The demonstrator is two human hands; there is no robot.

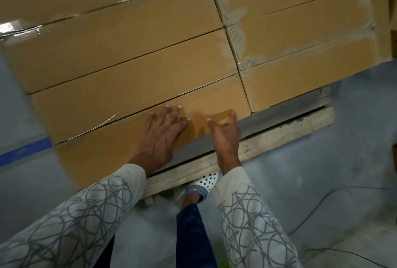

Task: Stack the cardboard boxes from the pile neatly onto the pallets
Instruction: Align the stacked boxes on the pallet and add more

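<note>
Standing close in patterned sleeves (86, 214), tucking a white perforated clog (206, 181) against the near edge of the wooden pallet (279, 136).

Pressing the left hand (160, 136) flat on the nearest carton (103, 149), spreading all fingers straight, grasping nothing.

Holding the right hand (225, 136) edge-on by that carton's right end, fingers relaxed and released, gripping nothing; contact with the cardboard: cannot tell.

Locating the carton: lying along the pallet's front edge, touching a 2nd carton (129, 104) behind, apparently overhanging the pallet's left corner.

Noting, beyond, several more long cartons and a taped right-hand column (300, 70) alongside; blue floor tape (25, 149) at left, thin cable (322, 214) at right.

Judging the risks:
- pushing with only 1 flat palm, skewing the carton off square;
- sliding it over the corner, tipping it floorward;
- pinching the right fingertips against the neighbouring column.
</note>
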